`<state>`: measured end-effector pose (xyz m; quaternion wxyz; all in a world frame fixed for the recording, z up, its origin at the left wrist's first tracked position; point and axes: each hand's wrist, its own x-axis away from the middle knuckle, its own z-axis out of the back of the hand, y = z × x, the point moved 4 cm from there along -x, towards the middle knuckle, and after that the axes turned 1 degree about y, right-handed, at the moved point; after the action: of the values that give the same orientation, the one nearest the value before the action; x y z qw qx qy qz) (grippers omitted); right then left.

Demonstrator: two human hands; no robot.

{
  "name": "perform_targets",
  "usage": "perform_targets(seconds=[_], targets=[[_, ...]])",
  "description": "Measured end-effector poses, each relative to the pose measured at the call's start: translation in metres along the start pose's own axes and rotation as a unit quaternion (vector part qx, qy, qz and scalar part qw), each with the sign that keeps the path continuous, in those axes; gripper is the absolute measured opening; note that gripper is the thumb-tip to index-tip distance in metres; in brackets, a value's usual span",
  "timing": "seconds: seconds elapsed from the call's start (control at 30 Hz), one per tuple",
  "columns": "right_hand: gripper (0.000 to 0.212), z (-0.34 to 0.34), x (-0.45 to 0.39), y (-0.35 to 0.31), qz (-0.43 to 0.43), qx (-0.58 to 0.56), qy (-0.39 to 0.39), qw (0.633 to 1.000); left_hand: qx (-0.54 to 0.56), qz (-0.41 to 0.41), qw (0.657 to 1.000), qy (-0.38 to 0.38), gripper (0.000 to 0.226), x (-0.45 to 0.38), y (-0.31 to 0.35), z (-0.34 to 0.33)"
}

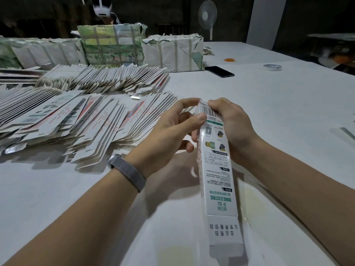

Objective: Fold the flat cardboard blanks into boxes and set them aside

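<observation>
at left we see fanned stacks of flat blanks (63, 121) on the white bench (269, 112). our left hand (172, 127) pinches the far end of a long printed box (217, 169), thumb by the barcode; our right hand (228, 127) grips the same end, box held over the bench centre.
</observation>
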<state>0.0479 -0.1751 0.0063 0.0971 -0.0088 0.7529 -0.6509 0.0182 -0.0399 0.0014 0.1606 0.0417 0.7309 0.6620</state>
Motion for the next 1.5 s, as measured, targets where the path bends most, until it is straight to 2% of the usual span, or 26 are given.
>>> perform_targets(seconds=[0.2,0.4,0.53,0.67,0.93,1.13,1.3,1.4,1.5], targets=[[0.021,0.0,-0.003,0.002,-0.01,0.017,-0.004,1.0,-0.026,0.007,1.0,-0.014,0.024,-0.002,-0.006,0.002],[0.022,0.0,-0.005,0.002,-0.003,0.003,-0.002,1.0,-0.028,0.004,1.0,-0.014,0.037,-0.003,-0.008,0.002],[0.016,0.0,-0.004,0.004,-0.003,-0.043,-0.022,0.999,-0.04,-0.01,0.999,-0.024,0.029,-0.002,-0.01,0.001],[0.015,0.004,-0.004,0.003,0.005,-0.078,-0.023,0.997,-0.04,-0.016,0.998,-0.038,0.03,-0.002,-0.01,-0.002],[0.021,0.004,-0.004,0.002,0.028,-0.067,-0.005,0.997,-0.035,-0.021,0.999,-0.03,0.029,-0.002,-0.01,-0.001],[0.021,0.003,-0.003,-0.002,0.054,-0.056,-0.022,0.997,-0.017,-0.026,0.999,-0.042,0.029,-0.002,-0.01,0.0],[0.025,0.006,-0.007,-0.003,0.02,-0.028,-0.015,0.999,0.001,-0.004,0.997,-0.075,0.036,-0.001,-0.014,-0.002],[0.026,0.006,-0.008,-0.004,-0.014,-0.021,-0.036,0.999,0.004,0.006,0.995,-0.103,0.045,0.0,-0.014,-0.001],[0.024,0.008,-0.008,-0.004,-0.025,-0.004,-0.049,0.998,0.005,0.013,0.994,-0.107,0.044,0.0,-0.015,0.0]])
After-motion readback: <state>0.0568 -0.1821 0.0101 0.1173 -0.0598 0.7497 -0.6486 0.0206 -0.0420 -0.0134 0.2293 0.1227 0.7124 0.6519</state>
